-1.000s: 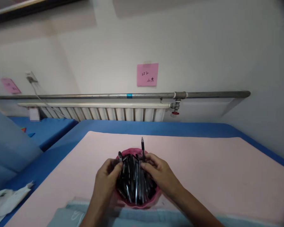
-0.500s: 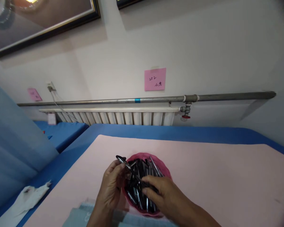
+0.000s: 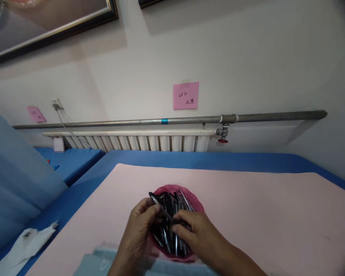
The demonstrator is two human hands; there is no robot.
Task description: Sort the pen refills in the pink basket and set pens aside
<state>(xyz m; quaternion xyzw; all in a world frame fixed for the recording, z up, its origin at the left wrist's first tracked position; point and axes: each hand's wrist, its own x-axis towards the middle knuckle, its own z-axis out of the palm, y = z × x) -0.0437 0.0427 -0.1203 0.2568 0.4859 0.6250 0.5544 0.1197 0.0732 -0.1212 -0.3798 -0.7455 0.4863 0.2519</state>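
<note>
Above a pink basket (image 3: 196, 197) full of dark and silvery pens (image 3: 166, 237), my two hands hold one slim black pen (image 3: 166, 214) at a slant. My left hand (image 3: 139, 226) pinches it near its upper left end, with the dark tip sticking out past the thumb. Lower down, the fingers of my right hand (image 3: 199, 232) are closed on the other end, which they partly hide. Several pens in the basket lie side by side beneath my hands.
Pink sheeting (image 3: 261, 214) covers the blue padded bed (image 3: 218, 158). A folded light-blue cloth (image 3: 96, 262) lies at the near edge, white paper (image 3: 31, 243) at the left. Behind are a radiator (image 3: 143, 142) and a pipe (image 3: 126, 123); a blue curtain (image 3: 11, 184) hangs at left.
My left fingers have shifted down and right along the pen, closer to my right hand. The gleaming metal part near the pen's upper end now shows less. The view has shifted slightly.
</note>
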